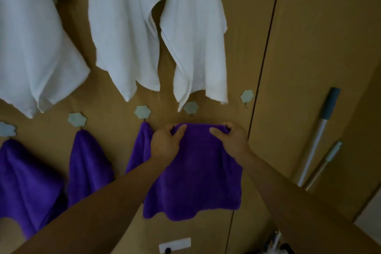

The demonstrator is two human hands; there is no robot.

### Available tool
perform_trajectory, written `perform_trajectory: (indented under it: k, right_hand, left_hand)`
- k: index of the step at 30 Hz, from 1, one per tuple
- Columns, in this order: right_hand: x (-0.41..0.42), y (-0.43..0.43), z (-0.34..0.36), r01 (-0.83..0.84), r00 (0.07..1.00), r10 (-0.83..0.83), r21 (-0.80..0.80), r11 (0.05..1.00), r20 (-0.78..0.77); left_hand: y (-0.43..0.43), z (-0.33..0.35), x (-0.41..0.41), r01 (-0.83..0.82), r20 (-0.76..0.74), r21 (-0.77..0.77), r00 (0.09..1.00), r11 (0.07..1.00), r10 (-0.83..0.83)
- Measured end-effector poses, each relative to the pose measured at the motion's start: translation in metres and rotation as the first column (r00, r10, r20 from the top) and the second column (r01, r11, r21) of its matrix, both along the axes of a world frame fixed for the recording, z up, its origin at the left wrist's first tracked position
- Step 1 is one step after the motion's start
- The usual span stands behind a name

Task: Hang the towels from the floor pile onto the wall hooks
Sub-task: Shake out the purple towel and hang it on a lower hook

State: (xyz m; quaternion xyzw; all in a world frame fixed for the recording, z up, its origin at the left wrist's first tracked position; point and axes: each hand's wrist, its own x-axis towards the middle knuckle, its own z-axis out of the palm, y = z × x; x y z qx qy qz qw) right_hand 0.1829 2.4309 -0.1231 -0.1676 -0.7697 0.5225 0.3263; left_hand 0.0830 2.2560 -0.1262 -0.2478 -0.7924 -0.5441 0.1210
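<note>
Held: one purple plush towel (193, 171), spread flat against the tan wooden wall panel (309, 47). Its top edge sits just below a pale green hexagonal wall hook (191, 107).
My left hand (165, 142): fingers curled over the top edge near its left corner, pinching the cloth.
My right hand (231, 136): gripping the right corner the same way.
Same row, to the left: nearest hung purple towel (142, 150), partly behind my left hand; middle hung purple towel (88, 163); far-left hung purple towel (24, 181).
Row above: left white towel (31, 47), middle white towel (123, 37), right white towel (195, 37).
To the right: one bare green hook (246, 96).
Far right: white pole with a teal grip (321, 136), leaning against the panel.
</note>
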Motion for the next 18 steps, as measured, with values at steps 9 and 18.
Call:
perform_trajectory:
  k: [9,18]
  right_hand:
    - [-0.095,0.021,0.008,0.201,0.979,-0.193,0.168,0.965,-0.058]
    - [-0.1,0.017,-0.032,0.186,0.977,-0.206,0.273,0.944,0.048]
  left_hand:
    - [0.039,0.005,-0.053,-0.258,-0.118,-0.006,0.96,0.966,0.256]
    - [0.05,-0.038,-0.054,-0.271,0.151,-0.18,0.942,0.946,0.299]
